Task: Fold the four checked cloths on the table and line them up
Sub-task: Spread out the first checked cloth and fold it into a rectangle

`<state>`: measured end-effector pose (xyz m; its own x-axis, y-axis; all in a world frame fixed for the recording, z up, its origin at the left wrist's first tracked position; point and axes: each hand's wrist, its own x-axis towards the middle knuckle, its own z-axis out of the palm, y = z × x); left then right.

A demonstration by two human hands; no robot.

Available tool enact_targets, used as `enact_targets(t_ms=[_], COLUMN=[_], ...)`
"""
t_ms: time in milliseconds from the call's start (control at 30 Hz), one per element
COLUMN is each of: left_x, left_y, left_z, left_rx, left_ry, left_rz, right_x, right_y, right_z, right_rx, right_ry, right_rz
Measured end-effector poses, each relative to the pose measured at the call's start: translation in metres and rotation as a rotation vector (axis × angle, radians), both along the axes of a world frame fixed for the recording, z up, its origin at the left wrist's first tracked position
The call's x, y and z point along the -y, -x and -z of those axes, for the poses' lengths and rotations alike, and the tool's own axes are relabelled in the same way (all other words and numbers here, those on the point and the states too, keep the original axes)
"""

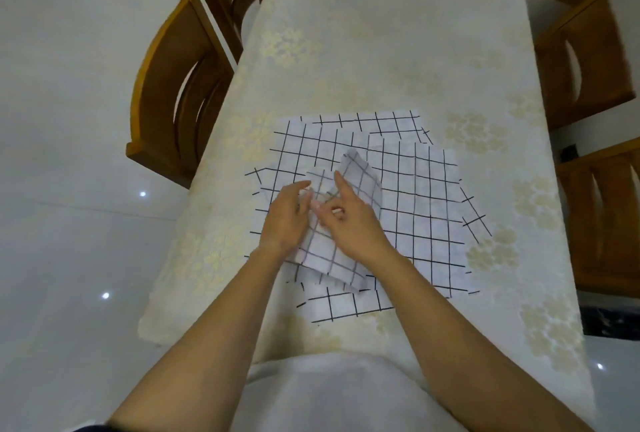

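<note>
Several white cloths with black check lines [415, 189] lie spread flat and overlapping in a heap on the table [381, 51]. On top of them sits a smaller, partly folded cloth with grey checks [332, 258], one corner standing up near the middle. My left hand [285, 215] holds its left edge with the fingers curled into the fabric. My right hand [349, 220] pinches the fabric beside it, index finger raised along the upturned corner. The two hands nearly touch over the cloth.
The table carries a cream tablecloth with pale flower prints. Wooden chairs stand at the left [180, 85] and along the right side [588, 61]. A glossy white tiled floor [69, 154] lies to the left. The table's near edge is at my waist.
</note>
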<state>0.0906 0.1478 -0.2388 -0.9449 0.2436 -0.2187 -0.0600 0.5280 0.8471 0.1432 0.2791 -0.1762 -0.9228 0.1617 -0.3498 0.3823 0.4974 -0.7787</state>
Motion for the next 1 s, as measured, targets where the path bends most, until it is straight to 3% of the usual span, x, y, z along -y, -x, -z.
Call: enact_targets(t_ms=[67, 167, 333, 433, 567, 800, 1000], left_x=[0.011, 0.020, -0.013, -0.055, -0.070, -0.065, -0.092], left_y=[0.004, 0.007, -0.013, -0.030, -0.048, -0.039, -0.003], left_z=[-0.003, 0.006, 0.015, 0.021, 0.043, 0.037, 0.000], left_rx=[0.042, 0.106, -0.296, -0.333, -0.268, -0.254, -0.544], left_ry=[-0.025, 0.062, 0.266, 0.347, 0.458, 0.360, 0.703], left_rz=[-0.159, -0.148, 0.236, 0.572, 0.694, 0.674, 1.081], right_x=[0.010, 0.004, -0.032, -0.042, -0.040, -0.047, -0.054], right_y=[0.000, -0.012, -0.037, -0.046, -0.051, -0.055, -0.055], right_z=[0.007, 0.022, 0.053, 0.071, 0.088, 0.091, 0.083], right_rx=[0.041, 0.018, 0.169, 0.355, 0.370, 0.361, 0.299], right_ry=[0.090, 0.093, -0.044, 0.082, 0.065, 0.009, -0.015], right_rz=[-0.040, 0.151, 0.503, 0.637, 0.628, 0.594, 0.443])
